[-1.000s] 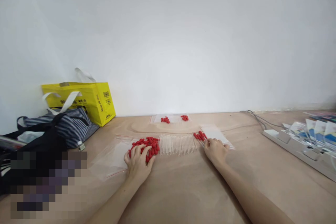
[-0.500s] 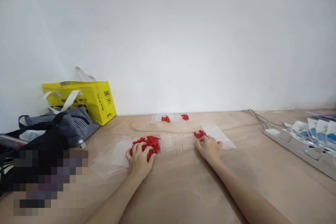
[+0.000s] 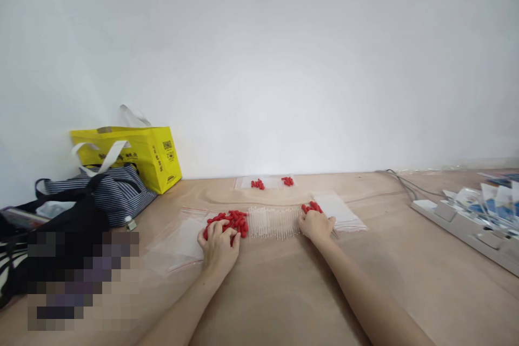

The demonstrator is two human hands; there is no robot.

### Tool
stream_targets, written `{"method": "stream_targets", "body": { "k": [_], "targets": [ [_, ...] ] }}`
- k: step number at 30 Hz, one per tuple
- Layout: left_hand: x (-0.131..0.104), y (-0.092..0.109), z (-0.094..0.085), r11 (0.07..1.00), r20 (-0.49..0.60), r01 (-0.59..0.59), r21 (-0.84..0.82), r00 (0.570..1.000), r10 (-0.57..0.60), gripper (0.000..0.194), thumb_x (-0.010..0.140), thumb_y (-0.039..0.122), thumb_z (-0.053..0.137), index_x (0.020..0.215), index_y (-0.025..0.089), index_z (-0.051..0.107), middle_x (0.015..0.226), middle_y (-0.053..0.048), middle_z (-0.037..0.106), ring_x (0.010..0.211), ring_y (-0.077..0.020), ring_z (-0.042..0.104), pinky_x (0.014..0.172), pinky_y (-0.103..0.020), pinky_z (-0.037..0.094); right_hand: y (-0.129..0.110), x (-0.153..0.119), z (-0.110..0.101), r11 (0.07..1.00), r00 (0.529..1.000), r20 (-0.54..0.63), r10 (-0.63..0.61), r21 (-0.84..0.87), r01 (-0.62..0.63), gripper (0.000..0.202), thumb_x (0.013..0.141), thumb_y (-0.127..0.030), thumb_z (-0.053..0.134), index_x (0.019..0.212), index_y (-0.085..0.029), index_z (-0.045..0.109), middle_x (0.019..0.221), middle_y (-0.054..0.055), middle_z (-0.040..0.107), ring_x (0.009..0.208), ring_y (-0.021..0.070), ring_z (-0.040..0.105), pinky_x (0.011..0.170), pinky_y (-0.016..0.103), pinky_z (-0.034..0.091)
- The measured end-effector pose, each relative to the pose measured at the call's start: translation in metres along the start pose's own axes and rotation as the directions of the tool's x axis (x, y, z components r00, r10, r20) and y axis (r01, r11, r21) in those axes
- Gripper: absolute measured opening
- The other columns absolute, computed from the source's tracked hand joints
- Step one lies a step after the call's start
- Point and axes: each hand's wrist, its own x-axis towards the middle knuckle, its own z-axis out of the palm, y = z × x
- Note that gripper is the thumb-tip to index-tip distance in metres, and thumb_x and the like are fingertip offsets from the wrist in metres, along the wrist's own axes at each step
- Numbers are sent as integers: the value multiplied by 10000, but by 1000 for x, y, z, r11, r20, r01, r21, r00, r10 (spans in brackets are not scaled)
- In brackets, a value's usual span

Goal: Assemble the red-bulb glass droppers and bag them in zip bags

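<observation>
My left hand (image 3: 219, 247) rests at the near edge of a pile of small red pieces with rounded ends (image 3: 238, 219). Its fingers are bent, and some red shows between thumb and forefinger. Beside the pile, a row of thin clear sticks (image 3: 273, 221) lies side by side on the table. At the right end of that row, my right hand (image 3: 317, 226) is closed, its fingertips hidden. A smaller group of red pieces (image 3: 311, 206) lies just beyond its knuckles.
Clear plastic bags (image 3: 182, 243) lie left of the pile, and a stack of bags (image 3: 334, 210) lies at right. A filled bag (image 3: 267, 181) with red pieces sits near the wall. A yellow bag (image 3: 162, 159) and striped bag (image 3: 117, 194) stand left; a white tray (image 3: 458, 232) is right.
My right hand has curled in, its fingers now more closed beside the sticks. The left hand's fingers have drawn together a little at the pile. The view has shifted slightly.
</observation>
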Motion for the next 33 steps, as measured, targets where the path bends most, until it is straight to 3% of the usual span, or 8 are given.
{"method": "stream_targets", "body": {
  "k": [6, 10, 12, 16, 22, 27, 30, 33],
  "targets": [
    [-2, 2, -5, 999, -16, -11, 33, 1000, 12, 124, 691, 272, 545, 667, 212, 651, 1000, -79, 583, 994, -260, 444, 885, -474, 198, 3, -5, -4, 998, 998, -42, -55, 28, 56, 318, 780, -279, 377, 744, -122, 650, 839, 149, 643, 846, 284, 562, 770, 444, 295],
    [-2, 1, -6, 998, 5, -35, 42, 999, 35, 115, 680, 275, 550, 676, 214, 648, 989, -77, 591, 990, -256, 453, 885, -472, 204, 11, -17, -11, 979, 980, -74, -185, 73, 190, 268, 796, -286, 402, 752, -160, 635, 884, 99, 634, 911, 219, 537, 803, 325, 325],
    [-1, 1, -6, 998, 3, -43, 43, 999, 43, 117, 688, 259, 536, 671, 214, 643, 980, -76, 595, 979, -253, 463, 880, -474, 211, 19, -28, -14, 938, 944, -106, -312, 122, 324, 237, 797, -293, 428, 706, -179, 615, 839, 68, 629, 884, 185, 535, 794, 272, 339],
    [1, 1, -9, 998, -50, -36, 48, 998, 39, 123, 695, 241, 516, 674, 210, 633, 972, -78, 596, 967, -255, 476, 883, -482, 208, 36, -53, -15, 747, 800, -172, -575, 288, 599, 247, 800, -314, 446, 619, -190, 561, 670, 34, 575, 693, 167, 524, 654, 268, 373],
    [-4, -2, -31, 996, -115, -77, -43, 991, 72, 106, 670, 221, 519, 613, 206, 608, 932, -65, 601, 948, -257, 497, 897, -483, 219, 44, -69, -17, 642, 714, -78, -696, 377, 667, 211, 777, -336, 524, 627, -192, 565, 651, -2, 562, 683, 140, 509, 657, 257, 354],
    [-14, 4, -41, 885, 49, -319, -339, 934, 355, 106, 674, 198, 499, 635, 206, 598, 847, -44, 597, 895, -215, 513, 823, -379, 348, 43, -64, -22, 638, 698, -20, -716, 386, 666, 153, 744, -289, 573, 632, -187, 556, 668, -8, 569, 704, 139, 497, 666, 255, 342],
    [-20, 11, -40, 833, 164, -341, -436, 880, 446, 95, 641, 157, 501, 653, 202, 585, 860, -40, 589, 901, -214, 508, 833, -392, 351, 45, -63, -23, 646, 707, 4, -707, 411, 643, 105, 732, -263, 575, 661, -187, 557, 686, -10, 573, 716, 137, 500, 666, 251, 338],
    [-23, 16, -39, 826, 234, -288, -484, 867, 439, 132, 597, 127, 509, 685, 202, 573, 870, -36, 585, 885, -214, 514, 821, -394, 369, 44, -65, -25, 666, 726, 17, -687, 413, 621, 102, 699, -284, 599, 702, -190, 559, 733, -8, 579, 726, 139, 505, 687, 266, 325]
  ]
}}
